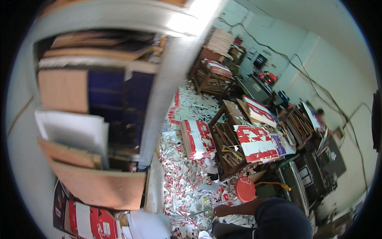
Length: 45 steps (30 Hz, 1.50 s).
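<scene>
My right arm comes in from the lower edge in a dark sleeve (284, 217), with the bare forearm reaching left. At its end my right hand (219, 211) looks closed, low over the scrap-strewn floor; what it holds, if anything, I cannot make out. A thin greyish strip (197, 213) shows just left of the hand, and I cannot tell whether they touch. Beside the forearm stands a round red stool top (245, 189). Paper scraps (183, 191), red, white and grey, cover the floor around the hand. My left hand is out of view.
A pale frame (161, 87) stands close on the left, before shelves of boards (63, 91). Printed red-white sheets are stacked on the floor (197, 139) and on a wooden table (227, 171). Machinery (306, 179) lines the right, where another person (319, 117) is partly visible.
</scene>
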Available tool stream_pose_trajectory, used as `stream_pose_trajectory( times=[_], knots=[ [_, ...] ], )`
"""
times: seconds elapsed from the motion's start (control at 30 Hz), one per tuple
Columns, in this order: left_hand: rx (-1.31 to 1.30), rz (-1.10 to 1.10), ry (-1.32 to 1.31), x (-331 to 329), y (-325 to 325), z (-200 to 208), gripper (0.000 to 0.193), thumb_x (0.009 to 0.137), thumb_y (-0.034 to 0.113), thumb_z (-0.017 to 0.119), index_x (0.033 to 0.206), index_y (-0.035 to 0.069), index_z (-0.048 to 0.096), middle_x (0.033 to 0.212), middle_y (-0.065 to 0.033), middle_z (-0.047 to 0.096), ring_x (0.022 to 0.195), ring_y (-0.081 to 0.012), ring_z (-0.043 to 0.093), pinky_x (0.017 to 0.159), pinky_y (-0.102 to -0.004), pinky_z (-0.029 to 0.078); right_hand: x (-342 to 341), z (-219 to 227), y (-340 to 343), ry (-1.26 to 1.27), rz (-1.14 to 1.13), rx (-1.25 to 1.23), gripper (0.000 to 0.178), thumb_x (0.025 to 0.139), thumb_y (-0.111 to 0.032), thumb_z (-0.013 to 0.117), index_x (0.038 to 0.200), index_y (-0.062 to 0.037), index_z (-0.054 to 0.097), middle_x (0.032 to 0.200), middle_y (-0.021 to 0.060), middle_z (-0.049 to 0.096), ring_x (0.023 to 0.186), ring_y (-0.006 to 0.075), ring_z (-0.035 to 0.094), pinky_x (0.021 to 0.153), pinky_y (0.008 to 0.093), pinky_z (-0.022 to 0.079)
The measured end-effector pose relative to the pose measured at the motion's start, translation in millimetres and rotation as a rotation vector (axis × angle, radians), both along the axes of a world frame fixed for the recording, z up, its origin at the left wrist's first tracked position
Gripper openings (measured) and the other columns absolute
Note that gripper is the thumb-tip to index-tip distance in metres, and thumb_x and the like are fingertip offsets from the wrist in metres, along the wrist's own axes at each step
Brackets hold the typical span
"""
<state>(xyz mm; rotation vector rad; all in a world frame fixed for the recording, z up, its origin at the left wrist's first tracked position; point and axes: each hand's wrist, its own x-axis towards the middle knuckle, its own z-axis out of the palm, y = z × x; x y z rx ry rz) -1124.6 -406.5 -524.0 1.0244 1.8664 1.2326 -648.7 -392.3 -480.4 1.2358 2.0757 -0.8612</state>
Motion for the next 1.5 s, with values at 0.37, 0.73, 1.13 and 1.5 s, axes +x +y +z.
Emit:
stream_pose_trajectory(
  times=[0.37, 0.73, 1.13, 1.5],
  knots=[
    [-0.054, -0.771, -0.021, 397, 97, 157, 0.063, 0.096, 0.048, 0.05, 0.147, 0.013, 0.042, 0.134, -0.0222, 0.055, 0.109, -0.0452, 0.059, 0.101, -0.0665, 0.034, 268, -71, -196, 0.382, -0.488, -0.101, 0.041, 0.094, -0.046, 0.058, 0.108, -0.0093, 0.071, 0.1, 0.0123, 0.073, 0.093, 0.0242, 0.069, 0.081, 0.0391, 0.052],
    [-0.071, -1.463, 0.017, 812, 36, 278, 0.061, 0.096, 0.046, 0.052, 0.146, 0.011, 0.043, 0.132, -0.0216, 0.056, 0.108, -0.0437, 0.059, 0.099, -0.0645, 0.036, 584, -49, -328, -0.215, -0.941, 0.307, 0.023, 0.09, -0.026, 0.052, 0.093, -0.0134, 0.071, 0.096, 0.0098, 0.072, 0.094, 0.0318, 0.069, 0.078, 0.0457, 0.056],
    [-0.205, -1.518, 0.072, 823, 84, 281, 0.06, 0.095, 0.044, 0.053, 0.144, 0.01, 0.044, 0.13, -0.0209, 0.057, 0.107, -0.0421, 0.059, 0.097, -0.0624, 0.037, 507, -72, -255, 0.395, -0.815, 0.08, 0.025, 0.093, -0.03, 0.055, 0.099, -0.0101, 0.069, 0.088, 0.012, 0.07, 0.079, 0.0304, 0.069, 0.07, 0.0436, 0.055],
    [-0.25, -1.503, -0.033, 771, 236, 247, 0.059, 0.095, 0.042, 0.055, 0.142, 0.009, 0.046, 0.129, -0.0203, 0.057, 0.106, -0.0406, 0.06, 0.095, -0.0604, 0.039, 559, 14, -67, 0.317, -1.195, -0.074, 0.025, 0.095, -0.029, 0.053, 0.093, -0.0096, 0.069, 0.082, 0.0121, 0.069, 0.075, 0.0292, 0.068, 0.068, 0.044, 0.054]
  ],
)
